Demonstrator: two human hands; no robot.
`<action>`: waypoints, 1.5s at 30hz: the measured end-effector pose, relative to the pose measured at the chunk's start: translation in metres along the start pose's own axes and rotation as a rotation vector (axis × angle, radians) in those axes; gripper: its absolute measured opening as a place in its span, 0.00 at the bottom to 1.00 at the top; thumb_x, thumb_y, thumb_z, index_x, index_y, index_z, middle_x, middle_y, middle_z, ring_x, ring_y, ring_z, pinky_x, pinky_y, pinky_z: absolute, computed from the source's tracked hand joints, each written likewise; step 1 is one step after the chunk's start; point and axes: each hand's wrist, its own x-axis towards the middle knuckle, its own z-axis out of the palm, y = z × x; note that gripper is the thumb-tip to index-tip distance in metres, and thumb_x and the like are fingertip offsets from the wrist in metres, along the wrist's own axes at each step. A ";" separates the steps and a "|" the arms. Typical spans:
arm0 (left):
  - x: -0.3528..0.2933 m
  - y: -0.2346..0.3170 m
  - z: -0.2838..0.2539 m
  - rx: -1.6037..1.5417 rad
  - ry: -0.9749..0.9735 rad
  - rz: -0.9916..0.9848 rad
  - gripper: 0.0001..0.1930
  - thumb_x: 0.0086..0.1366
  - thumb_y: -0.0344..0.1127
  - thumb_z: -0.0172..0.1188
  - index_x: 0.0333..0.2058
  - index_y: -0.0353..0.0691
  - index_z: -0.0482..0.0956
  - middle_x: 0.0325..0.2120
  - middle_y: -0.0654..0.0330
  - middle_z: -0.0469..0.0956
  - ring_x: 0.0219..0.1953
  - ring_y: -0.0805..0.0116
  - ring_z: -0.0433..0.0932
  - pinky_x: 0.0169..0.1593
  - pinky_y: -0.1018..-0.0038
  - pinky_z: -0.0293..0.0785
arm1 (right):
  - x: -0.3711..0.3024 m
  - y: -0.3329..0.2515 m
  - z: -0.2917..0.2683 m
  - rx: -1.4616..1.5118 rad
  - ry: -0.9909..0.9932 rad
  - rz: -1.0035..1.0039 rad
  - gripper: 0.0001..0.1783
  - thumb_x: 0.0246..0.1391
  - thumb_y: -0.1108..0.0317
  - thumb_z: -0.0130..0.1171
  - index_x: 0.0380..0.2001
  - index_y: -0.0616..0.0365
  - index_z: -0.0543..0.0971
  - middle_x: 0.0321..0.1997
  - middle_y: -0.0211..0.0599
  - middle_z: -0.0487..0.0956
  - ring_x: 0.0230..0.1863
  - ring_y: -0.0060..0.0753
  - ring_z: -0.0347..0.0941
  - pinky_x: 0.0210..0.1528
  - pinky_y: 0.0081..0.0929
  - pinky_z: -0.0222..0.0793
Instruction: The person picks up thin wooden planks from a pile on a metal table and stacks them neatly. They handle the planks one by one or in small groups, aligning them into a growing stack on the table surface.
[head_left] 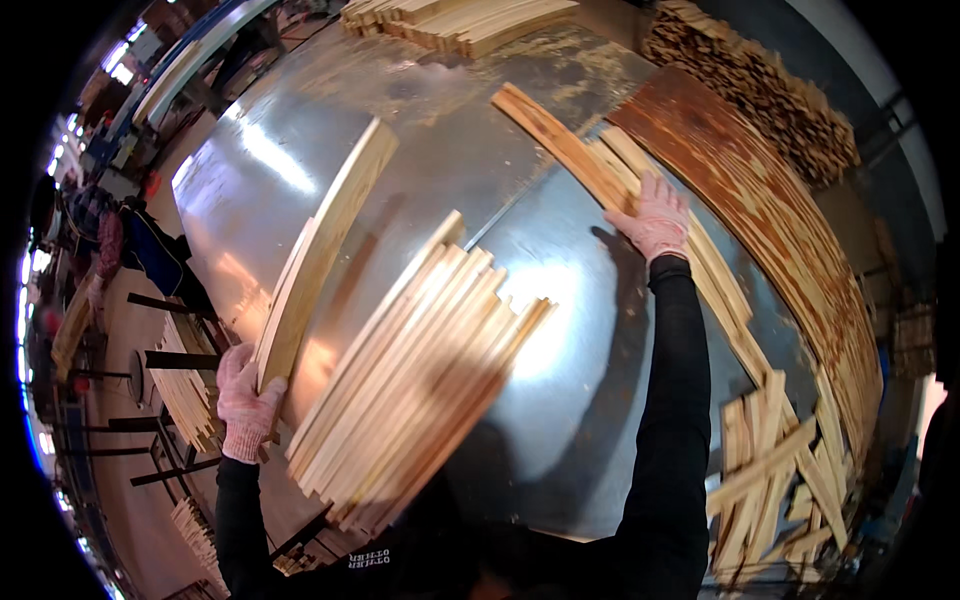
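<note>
- Left hand [248,395] grasped the near end of a board [335,240] at the table's [440,130] left.
- Right hand [655,220] touched a brown slat [562,145]; whether its fingers gripped, I could not tell.
- Pale strips [410,380] lay between.

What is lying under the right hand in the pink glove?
Pale wooden strips run under the right hand, showing on both sides; an orange-brown wooden strip reaches its left side. Whatever the hand covers directly cannot be seen.
</note>
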 end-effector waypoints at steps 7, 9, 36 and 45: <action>0.002 -0.108 0.060 -0.044 -0.110 -0.105 0.24 0.50 0.39 0.72 0.47 0.42 0.79 0.71 0.42 0.50 0.70 0.39 0.55 0.68 0.54 0.59 | 0.017 0.009 0.055 0.312 -0.035 0.017 0.38 0.48 0.46 0.68 0.56 0.63 0.73 0.52 0.57 0.78 0.55 0.58 0.74 0.56 0.48 0.69; 0.007 -0.107 0.074 -0.100 -0.262 -0.359 0.33 0.49 0.39 0.74 0.53 0.45 0.69 0.73 0.45 0.45 0.70 0.45 0.59 0.65 0.57 0.64 | 0.011 0.046 0.041 0.314 -0.038 0.018 0.37 0.49 0.51 0.69 0.58 0.61 0.73 0.51 0.53 0.79 0.54 0.55 0.75 0.57 0.45 0.70; -0.111 0.164 0.038 -1.033 -0.186 -0.216 0.40 0.58 0.37 0.71 0.66 0.34 0.63 0.62 0.46 0.68 0.64 0.51 0.68 0.66 0.59 0.65 | -0.261 0.099 0.025 0.114 -0.594 0.317 0.67 0.45 0.47 0.71 0.76 0.47 0.35 0.64 0.59 0.69 0.59 0.57 0.74 0.60 0.43 0.72; -0.188 0.308 0.115 -1.937 -1.552 -0.493 0.38 0.70 0.58 0.55 0.68 0.38 0.59 0.61 0.50 0.69 0.60 0.58 0.72 0.61 0.55 0.72 | -0.441 0.045 -0.001 2.184 -0.901 0.751 0.22 0.61 0.65 0.63 0.54 0.66 0.77 0.51 0.44 0.82 0.53 0.38 0.79 0.60 0.34 0.74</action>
